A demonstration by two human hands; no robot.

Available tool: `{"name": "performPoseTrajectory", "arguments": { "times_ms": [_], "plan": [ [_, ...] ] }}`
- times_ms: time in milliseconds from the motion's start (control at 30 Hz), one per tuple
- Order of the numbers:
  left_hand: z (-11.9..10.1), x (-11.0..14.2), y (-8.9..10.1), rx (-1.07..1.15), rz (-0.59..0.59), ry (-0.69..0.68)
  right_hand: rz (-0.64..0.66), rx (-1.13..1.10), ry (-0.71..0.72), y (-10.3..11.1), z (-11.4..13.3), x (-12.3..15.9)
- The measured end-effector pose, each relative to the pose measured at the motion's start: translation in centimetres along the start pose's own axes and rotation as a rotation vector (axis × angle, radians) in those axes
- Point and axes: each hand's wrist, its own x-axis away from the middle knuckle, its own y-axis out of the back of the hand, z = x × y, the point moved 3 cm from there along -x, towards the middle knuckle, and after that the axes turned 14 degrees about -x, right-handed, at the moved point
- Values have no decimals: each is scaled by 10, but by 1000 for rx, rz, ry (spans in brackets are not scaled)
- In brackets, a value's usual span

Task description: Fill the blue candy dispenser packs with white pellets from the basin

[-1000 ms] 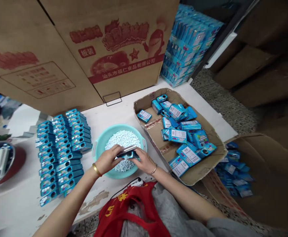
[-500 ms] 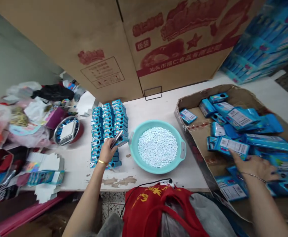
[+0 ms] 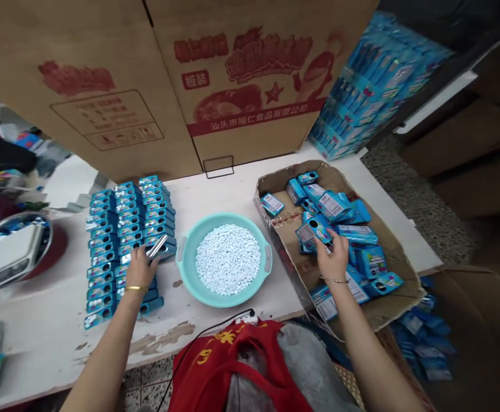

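My left hand [image 3: 139, 268] is closed around a narrow, shiny metal tool [image 3: 158, 247]; its exact kind is unclear. It is over the right side of several columns of small blue boxes [image 3: 123, 220], whose round dark openings show. Right of these, a turquoise basin [image 3: 223, 298] holds many small white candies [image 3: 228, 258]. My right hand [image 3: 334, 258] reaches into a shallow cardboard tray [image 3: 290, 260], fingers closed on a small blue box [image 3: 313, 230] near its middle. More blue boxes lie loosely around that hand. The hand hides part of the pile.
A large printed carton [image 3: 250, 114] stands behind the basin. Stacked blue packs [image 3: 357, 97] are at the back right. A bowl [image 3: 55, 246] with a white scale [image 3: 16, 252] stands at left. A black cable [image 3: 202, 336] runs along the table's front edge.
The view has swung right. My right hand has gone from lying spread over the boxes to gripping one, which is now turned with its round opening showing. My left hand still holds the metal tool.
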Motion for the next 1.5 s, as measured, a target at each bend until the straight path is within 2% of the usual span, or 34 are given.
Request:
{"name": "performPoseTrajectory", "arguments": {
  "times_ms": [67, 167, 233, 300, 367, 467, 567, 633, 700, 867, 967, 1033, 1133, 1300, 1400, 1500],
  "plan": [
    [-20, 9, 11, 83, -3, -107, -45, -238, -169, 4, 12, 2],
    [-71, 22, 19, 201, 184, -377, -8, -772, -530, -3, 34, 12],
    [-108, 26, 13, 160, 359, -471, 116, -1075, -714, -15, 56, 26],
    [-137, 21, 1, 32, 426, -420, 300, -1254, -846, -28, 80, 43],
    [-160, 13, -13, -26, 419, -365, 446, -1300, -932, -40, 98, 62],
    [-186, 10, -32, -10, 404, -383, 525, -1186, -987, -51, 105, 89],
    [-204, 27, -44, 50, 434, -461, 655, -1095, -1084, -52, 101, 120],
    [-214, 44, -47, 102, 471, -510, 742, -1078, -1155, -44, 100, 139],
    [-222, 60, -48, 160, 512, -546, 776, -1055, -1177, -32, 101, 153],
    [-229, 75, -47, 326, 579, -587, 750, -1025, -1067, -8, 93, 156],
    [-222, 69, -43, 400, 593, -579, 729, -979, -962, -10, 75, 148],
    [-215, 63, -34, 480, 587, -573, 671, -864, -885, -18, 62, 138],
    [-201, 51, -6, 589, 530, -609, 601, -649, -699, -33, 50, 120],
    [-180, 24, 62, 555, 436, -711, 627, -352, -191, -59, 51, 95],
    [-177, 12, 98, 484, 446, -779, 635, -288, 33, -75, 56, 90],
    [-183, 7, 122, 398, 493, -866, 654, -272, 151, -90, 66, 91]
  ]
}}
